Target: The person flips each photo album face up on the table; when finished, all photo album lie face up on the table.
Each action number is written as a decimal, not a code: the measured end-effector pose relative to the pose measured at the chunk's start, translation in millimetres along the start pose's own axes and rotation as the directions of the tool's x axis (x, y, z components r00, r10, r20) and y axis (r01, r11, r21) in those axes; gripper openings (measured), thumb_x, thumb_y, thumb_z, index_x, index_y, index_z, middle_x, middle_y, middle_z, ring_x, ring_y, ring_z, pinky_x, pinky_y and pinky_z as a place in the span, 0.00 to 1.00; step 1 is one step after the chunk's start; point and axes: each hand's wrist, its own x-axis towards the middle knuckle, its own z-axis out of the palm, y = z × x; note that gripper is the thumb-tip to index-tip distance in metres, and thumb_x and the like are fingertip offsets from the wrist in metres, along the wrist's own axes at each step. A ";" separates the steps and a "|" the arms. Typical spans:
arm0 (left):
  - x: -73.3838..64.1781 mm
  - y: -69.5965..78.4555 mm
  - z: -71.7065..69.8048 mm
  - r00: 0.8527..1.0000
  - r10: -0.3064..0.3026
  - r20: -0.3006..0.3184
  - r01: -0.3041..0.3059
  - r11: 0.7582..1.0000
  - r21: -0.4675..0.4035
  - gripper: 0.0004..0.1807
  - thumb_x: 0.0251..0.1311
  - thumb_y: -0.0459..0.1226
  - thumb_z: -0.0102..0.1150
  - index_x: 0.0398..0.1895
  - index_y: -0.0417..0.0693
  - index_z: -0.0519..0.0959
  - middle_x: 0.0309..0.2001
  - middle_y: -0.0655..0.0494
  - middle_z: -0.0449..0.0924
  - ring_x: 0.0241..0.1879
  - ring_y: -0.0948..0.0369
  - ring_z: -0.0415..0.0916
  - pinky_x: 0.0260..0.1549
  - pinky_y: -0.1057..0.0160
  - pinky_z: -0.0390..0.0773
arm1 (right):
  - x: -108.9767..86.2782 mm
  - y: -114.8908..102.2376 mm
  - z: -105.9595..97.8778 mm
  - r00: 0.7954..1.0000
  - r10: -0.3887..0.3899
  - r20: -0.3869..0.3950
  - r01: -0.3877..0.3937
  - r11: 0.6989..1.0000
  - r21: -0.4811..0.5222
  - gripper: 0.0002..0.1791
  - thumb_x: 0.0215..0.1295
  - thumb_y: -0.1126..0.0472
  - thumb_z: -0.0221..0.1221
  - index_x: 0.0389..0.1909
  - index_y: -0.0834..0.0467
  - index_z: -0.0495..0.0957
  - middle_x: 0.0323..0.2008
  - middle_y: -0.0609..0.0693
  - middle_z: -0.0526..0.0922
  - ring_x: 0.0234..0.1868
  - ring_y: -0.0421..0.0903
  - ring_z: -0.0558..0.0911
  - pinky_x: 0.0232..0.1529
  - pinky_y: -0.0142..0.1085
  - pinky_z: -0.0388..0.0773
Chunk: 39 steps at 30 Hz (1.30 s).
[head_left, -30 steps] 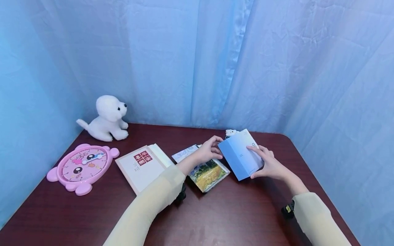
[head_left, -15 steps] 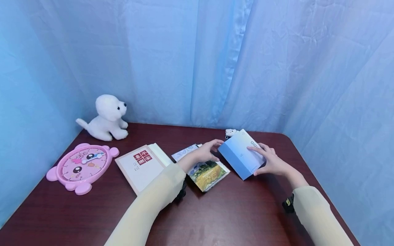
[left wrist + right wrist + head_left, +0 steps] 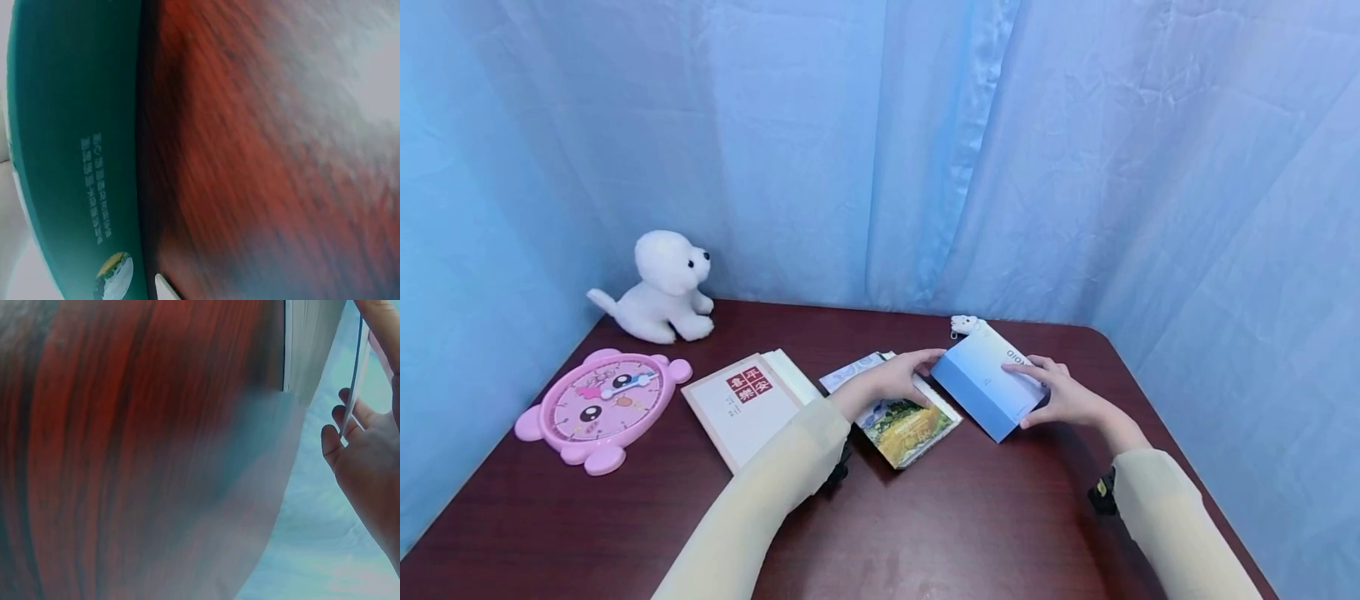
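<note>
In the head view, my right hand (image 3: 1060,396) grips a blue-and-white book (image 3: 992,375) by its right side, fingers over the cover and thumb at the near edge. The book tilts, its darker blue spine side facing left. In the right wrist view, the fingers (image 3: 331,444) curl round a thin pale edge. My left hand (image 3: 891,379) reaches over a book with a painted landscape cover (image 3: 906,425). Its fingertips are right at the blue book's left corner, with the thumb apart below. The left wrist view shows a green printed surface (image 3: 81,125) close up.
Left of the painted book lies a cream book with red characters (image 3: 737,417). A pink clock (image 3: 602,408) and a white plush dog (image 3: 662,287) are farther left. Behind the blue book sits a small white figure (image 3: 962,323). Curtains (image 3: 790,150) border the table.
The blue-and-white book has tipped lower and turned slightly, with the right hand still gripping it. My left hand has dropped a little, its fingertips staying near the book's left corner.
</note>
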 end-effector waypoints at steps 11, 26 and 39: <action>1.1 0.5 6.0 0.996 -0.006 0.094 -0.002 0.996 0.086 0.54 0.48 0.44 0.71 0.75 0.64 0.47 0.74 0.60 0.49 0.68 0.57 0.58 0.56 0.61 0.70 | -6.2 9.9 0.4 0.998 0.016 0.055 -0.019 0.998 0.056 0.48 0.44 0.45 0.72 0.68 0.49 0.64 0.68 0.67 0.51 0.63 0.65 0.52 0.49 0.60 0.63; 8.5 8.3 9.4 0.991 -0.044 0.123 0.017 0.977 0.211 0.52 0.49 0.47 0.70 0.75 0.59 0.49 0.74 0.59 0.49 0.70 0.59 0.55 0.63 0.62 0.63 | -11.0 25.9 -3.6 0.988 0.079 0.129 -0.096 0.987 0.132 0.45 0.49 0.48 0.70 0.69 0.50 0.63 0.68 0.64 0.54 0.65 0.63 0.57 0.54 0.57 0.65; 0.4 15.8 11.1 0.998 -0.012 0.060 -0.006 0.955 0.298 0.51 0.51 0.49 0.68 0.75 0.56 0.49 0.73 0.57 0.51 0.72 0.60 0.50 0.66 0.60 0.60 | -14.0 21.5 -5.4 0.989 0.075 0.126 -0.090 0.989 0.121 0.46 0.49 0.48 0.70 0.69 0.53 0.62 0.69 0.64 0.54 0.66 0.64 0.56 0.56 0.61 0.63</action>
